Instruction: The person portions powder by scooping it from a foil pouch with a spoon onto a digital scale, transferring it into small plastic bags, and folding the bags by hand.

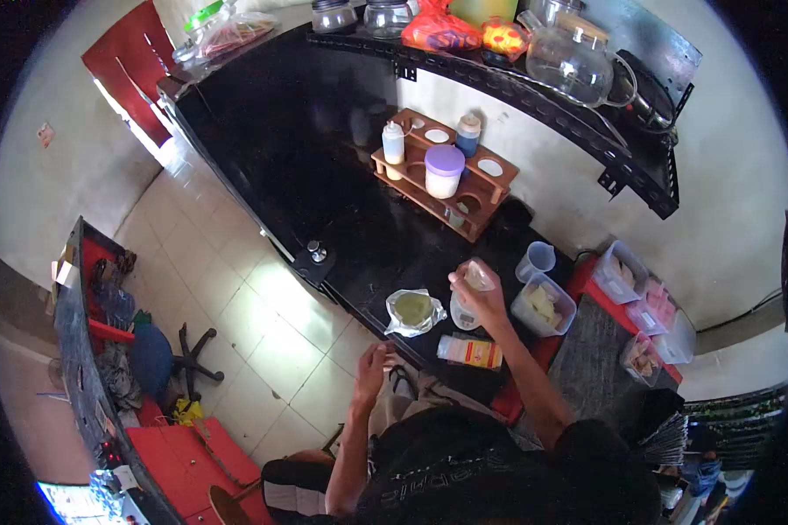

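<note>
Over the black counter, my right hand (483, 296) has its fingers closed on a small clear plastic bag (477, 275). Just below it sits a small white device that looks like a scale (463, 315), partly covered by the hand. To its left, an opened foil pouch (413, 311) shows green powder inside. My left hand (372, 372) is at the counter's front edge with fingers curled in, and nothing shows in it. A flat packet with an orange and yellow label (473, 352) lies close to my right forearm.
A wooden rack (433, 206) holds bottles and a purple-lidded jar (444, 171). Right of my hand stand a clear measuring cup (538, 260) and a plastic tub (543, 308). Above hangs a black shelf (499, 74) with a glass pitcher (573, 66). A metal tamper (316, 252) stands near the front edge.
</note>
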A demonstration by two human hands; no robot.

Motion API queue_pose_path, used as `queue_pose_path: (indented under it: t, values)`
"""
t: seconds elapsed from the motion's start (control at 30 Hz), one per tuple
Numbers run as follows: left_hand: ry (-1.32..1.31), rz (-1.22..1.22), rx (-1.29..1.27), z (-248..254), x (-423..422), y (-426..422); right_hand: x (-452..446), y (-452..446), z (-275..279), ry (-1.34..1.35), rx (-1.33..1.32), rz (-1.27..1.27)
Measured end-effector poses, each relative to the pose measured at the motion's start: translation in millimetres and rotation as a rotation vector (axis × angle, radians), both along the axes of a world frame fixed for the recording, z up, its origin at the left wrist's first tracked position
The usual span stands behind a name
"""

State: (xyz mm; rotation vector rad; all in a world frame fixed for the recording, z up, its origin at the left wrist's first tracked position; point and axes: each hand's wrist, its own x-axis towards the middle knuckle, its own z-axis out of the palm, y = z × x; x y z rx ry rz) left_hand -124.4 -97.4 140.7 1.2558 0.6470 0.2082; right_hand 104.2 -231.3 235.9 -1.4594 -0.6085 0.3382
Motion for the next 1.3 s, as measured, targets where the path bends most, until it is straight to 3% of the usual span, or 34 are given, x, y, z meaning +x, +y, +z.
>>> queue_pose_path:
  t: [0.03, 0.17, 0.3, 0.37, 0.5, 0.57, 0.7, 0.73, 0.8, 0.87, 1.0, 1.1, 1.17, 1.3]
  values:
    - [-0.012, 0.004, 0.0, -2.8, 0.1, 2.2, 1.7, -0.7, -8.1, 0.12, 0.089, -0.008]
    - [0.07, 0.02, -0.01, -7.8, -8.5, 5.4, 10.9, -12.6, -13.3, 0.199, -0.007, -0.057]
    - [0.018, 0.042, -0.006, -16.2, -14.5, 7.0, 37.3, -18.7, -60.7, 0.232, -0.015, -0.102]
    - [0.036, 0.056, -0.001, -19.6, -14.8, 7.5, 56.1, -27.5, -88.9, 0.25, -0.148, -0.006]
    - [0.009, 0.044, 0.004, -15.1, -16.4, 7.2, 67.0, -39.8, -137.4, 0.335, -0.133, 0.1]
    - [0.027, 0.043, 0.005, -16.3, -17.8, 8.2, 72.6, -47.5, -155.6, 0.028, -0.167, 0.197]
    - [0.034, 0.057, 0.0, -24.7, -21.0, 7.9, 91.2, -54.3, -186.7, 0.057, -0.362, 0.136]
    - [0.034, 0.057, -0.009, -27.5, -21.5, 7.6, 96.8, -55.0, -192.2, -0.06, -0.395, 0.084]
    - [0.037, 0.054, -0.019, -27.2, -22.3, 5.8, 103.6, -54.2, -197.6, -0.175, -0.429, 0.029]
    - [0.03, 0.044, -0.02, -27.6, -24.9, 3.3, 107.7, -54.3, -203.8, 0.118, -0.165, -0.126]
    - [0.054, 0.035, -0.042, -31.5, -24.0, 2.1, 110.1, -63.6, -200.9, 0.11, -0.246, -0.054]
    - [0.071, 0.035, -0.04, -34.8, -25.0, -0.2, 102.4, -70.1, -195.5, 0.113, -0.327, -0.145]
    - [0.061, 0.047, -0.025, -35.6, -25.0, 1.3, 101.4, -73.9, -190.7, -0.25, -0.381, -0.24]
    - [0.074, 0.05, -0.023, -41.2, -30.1, 5.1, 77.8, -76.9, -152.8, -0.199, -0.336, -0.377]
